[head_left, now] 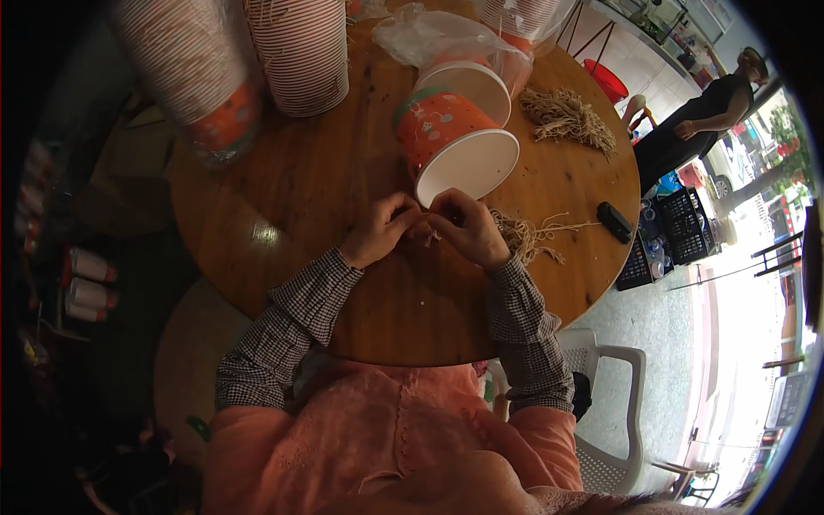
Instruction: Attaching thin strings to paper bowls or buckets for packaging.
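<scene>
In front of me, over the round table, my left hand (382, 230) and my right hand (468, 227) meet with fingertips pinched together. Between them is a small crumpled bit, pinkish and pale, too small to name. Just beyond my fingers an orange paper tub (446, 129) with a white inside lies on its side, open end toward me. Behind it lies a second paper tub (468, 81), partly hidden. Beside my right hand is a loose bundle of beige strings (524, 236), partly covered by that hand.
Tall stacks of paper tubs (300, 60) stand at the far left of the wooden table (257, 266). Clear plastic wrap (421, 34) and more beige strings (571, 120) lie farther back. A black object (614, 221) sits near the right edge. A white chair (631, 386) and a person (704, 120) are beyond.
</scene>
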{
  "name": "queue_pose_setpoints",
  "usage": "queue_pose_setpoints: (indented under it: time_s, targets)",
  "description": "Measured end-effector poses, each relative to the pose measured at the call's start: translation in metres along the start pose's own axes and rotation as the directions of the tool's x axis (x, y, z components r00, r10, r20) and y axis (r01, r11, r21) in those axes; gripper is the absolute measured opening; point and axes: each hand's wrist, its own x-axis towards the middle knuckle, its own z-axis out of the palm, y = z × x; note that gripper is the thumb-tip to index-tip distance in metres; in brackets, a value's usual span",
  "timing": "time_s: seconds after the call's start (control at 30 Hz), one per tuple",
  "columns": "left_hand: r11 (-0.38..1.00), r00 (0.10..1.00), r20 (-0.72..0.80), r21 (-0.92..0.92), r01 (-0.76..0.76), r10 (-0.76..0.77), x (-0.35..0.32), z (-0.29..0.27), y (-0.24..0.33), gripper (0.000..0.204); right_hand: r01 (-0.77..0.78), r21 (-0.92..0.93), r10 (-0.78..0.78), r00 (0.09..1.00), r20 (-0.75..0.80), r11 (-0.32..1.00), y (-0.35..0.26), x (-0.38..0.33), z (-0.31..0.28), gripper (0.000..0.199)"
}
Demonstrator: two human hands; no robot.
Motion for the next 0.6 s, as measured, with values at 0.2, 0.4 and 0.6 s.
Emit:
queue_pose_setpoints:
  time_s: [0.2, 0.4, 0.6]
  targets:
    - [0.990, 0.988, -0.065, 0.029, -0.141, 0.143, -0.001, 0.003, -0.005, 0.013, 0.014, -0.053, -0.019, 0.995, -0.098, 0.999, -0.006, -0.002, 0.003, 0.013]
    - [0.854, 0.924, -0.107, 0.434, -0.288, 0.366, -0.005, 0.010, 0.004, 0.005, -0.025, -0.100, 0.014, 0.993, -0.117, 0.995, -0.006, -0.006, 0.002, 0.014]
    - [0.618, 0.806, -0.012, 0.648, -0.445, 0.592, 0.002, 0.032, 0.001, 0.012, -0.095, -0.040, 0.086, 0.981, -0.176, 0.995, 0.010, -0.018, -0.013, 0.016]
